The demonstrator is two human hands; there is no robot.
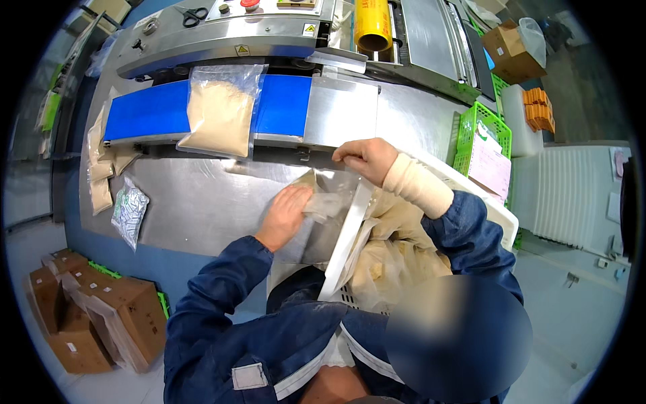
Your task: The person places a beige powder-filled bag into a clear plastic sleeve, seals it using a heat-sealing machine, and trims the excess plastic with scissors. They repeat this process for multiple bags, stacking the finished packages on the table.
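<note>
A clear plastic bag [330, 202] with a little tan showing at its upper left hangs between my hands, at the bench's front edge beside the white crate. My left hand [286, 214] is closed on its left side, with the thumb hidden. At the bag's upper right, the curled fingers of my right hand [367, 160] pinch its edge. To the right, under my right forearm, the white crate [348, 246] holds several bags of tan powder [383, 269]. A filled, flat bag of tan powder [219, 114] lies across the blue conveyor belt [151, 108], overhanging its near edge.
Behind the belt stands a metal sealing machine [269, 44] with scissors [195, 16] on top. A yellow film roll [373, 27] sits at the back. More tan bags [101, 172] and a white printed packet [129, 210] lie left. Green basket [481, 135] stands right; cardboard boxes [124, 303] lower left.
</note>
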